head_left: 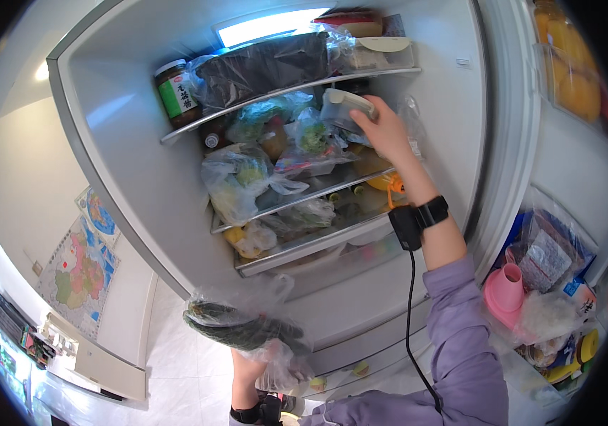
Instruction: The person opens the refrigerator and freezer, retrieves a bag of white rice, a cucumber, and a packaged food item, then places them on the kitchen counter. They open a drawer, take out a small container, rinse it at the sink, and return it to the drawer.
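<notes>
My right hand (pixel 384 128) reaches into an open refrigerator and grips a small clear plastic food container (pixel 342 106) with a pale lid, above the middle shelf. Bagged broccoli (pixel 313 136) and other bagged produce lie to its left. Low at the left, outside the shelves, my left hand (pixel 253 362) holds a thin clear plastic bag with dark green cucumbers (pixel 240 325); the bag covers part of its fingers.
On the top shelf (pixel 293 88) stand a labelled glass jar (pixel 177 93), a dark bagged box (pixel 264 69) and a lidded container (pixel 381 56). Door bins at right hold a pink plastic funnel-shaped thing (pixel 505 293), bags and jarred yellow fruit (pixel 573 74). A drawer (pixel 336 255) lies below the shelves.
</notes>
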### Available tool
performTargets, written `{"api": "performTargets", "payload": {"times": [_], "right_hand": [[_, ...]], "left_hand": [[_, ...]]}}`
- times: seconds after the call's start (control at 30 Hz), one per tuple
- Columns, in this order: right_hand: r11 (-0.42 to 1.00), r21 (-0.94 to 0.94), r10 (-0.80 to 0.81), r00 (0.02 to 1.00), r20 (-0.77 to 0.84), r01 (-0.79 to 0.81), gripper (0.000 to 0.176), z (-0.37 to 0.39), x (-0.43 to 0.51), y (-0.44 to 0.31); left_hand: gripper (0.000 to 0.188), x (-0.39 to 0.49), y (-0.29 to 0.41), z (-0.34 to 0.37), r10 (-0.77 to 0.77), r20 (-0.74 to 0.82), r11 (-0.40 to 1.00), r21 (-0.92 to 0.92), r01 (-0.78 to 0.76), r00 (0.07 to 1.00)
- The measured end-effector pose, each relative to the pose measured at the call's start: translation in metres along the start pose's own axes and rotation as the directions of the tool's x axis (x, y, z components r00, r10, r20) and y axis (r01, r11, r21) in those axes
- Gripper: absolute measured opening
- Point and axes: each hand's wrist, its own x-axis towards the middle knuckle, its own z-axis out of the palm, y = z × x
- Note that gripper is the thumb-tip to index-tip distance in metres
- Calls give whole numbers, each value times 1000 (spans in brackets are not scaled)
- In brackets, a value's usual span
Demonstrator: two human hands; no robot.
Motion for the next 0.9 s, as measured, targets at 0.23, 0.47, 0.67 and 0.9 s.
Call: {"api": "performTargets", "payload": {"times": [0.23, 0.47, 0.67, 0.9], "right_hand": [[979, -182, 106, 993, 45, -96, 79, 41, 45, 0], [964, -249, 124, 985, 123, -90, 85, 81, 72, 13], [795, -605, 237, 940, 246, -42, 32, 92, 82, 16], [754, -635, 223, 845, 486, 167, 25, 72, 99, 24]], "left_hand": [[55, 6, 5, 9, 51, -15, 998, 37, -51, 999], [57, 6, 6, 10, 41, -50, 983, 179, -31, 998], [50, 5, 6, 14, 19, -50, 996, 90, -15, 999], [52, 7, 7, 16, -55, -57, 995, 83, 60, 997]]}}
